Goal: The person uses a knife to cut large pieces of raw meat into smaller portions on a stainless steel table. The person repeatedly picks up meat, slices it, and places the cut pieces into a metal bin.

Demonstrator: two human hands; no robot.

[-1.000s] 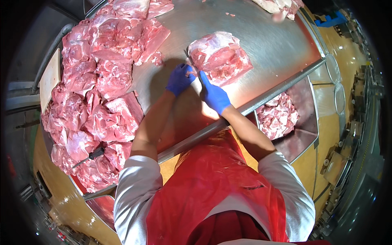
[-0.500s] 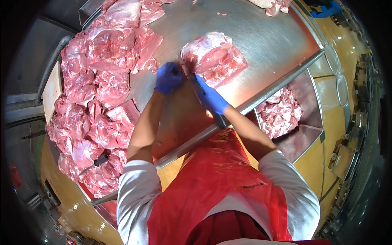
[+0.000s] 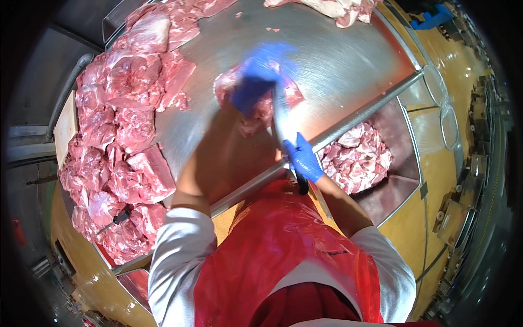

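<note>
A pink piece of raw meat with pale fat (image 3: 289, 92) lies on the steel table (image 3: 338, 60). My left hand (image 3: 259, 82), in a blue glove, is over it and hides much of it. Its fingers are smeared by motion, so their grip does not show. My right hand (image 3: 304, 158), also blue-gloved, is at the table's near edge, closed around a knife (image 3: 281, 117). The blurred, pale blade points away from me toward the left hand and the meat. Below the right hand, the black handle end shows.
Many meat pieces (image 3: 131, 128) are heaped along the table's left side, with a dark-handled tool (image 3: 121, 217) on them. More meat (image 3: 348, 11) lies at the far edge. A steel bin (image 3: 400, 158) at right, below the table's rim, holds meat trimmings (image 3: 357, 158).
My left hand has moved away from me and right, onto the meat. My right hand has drawn back toward the near edge with the knife. The whole view has shifted slightly.
</note>
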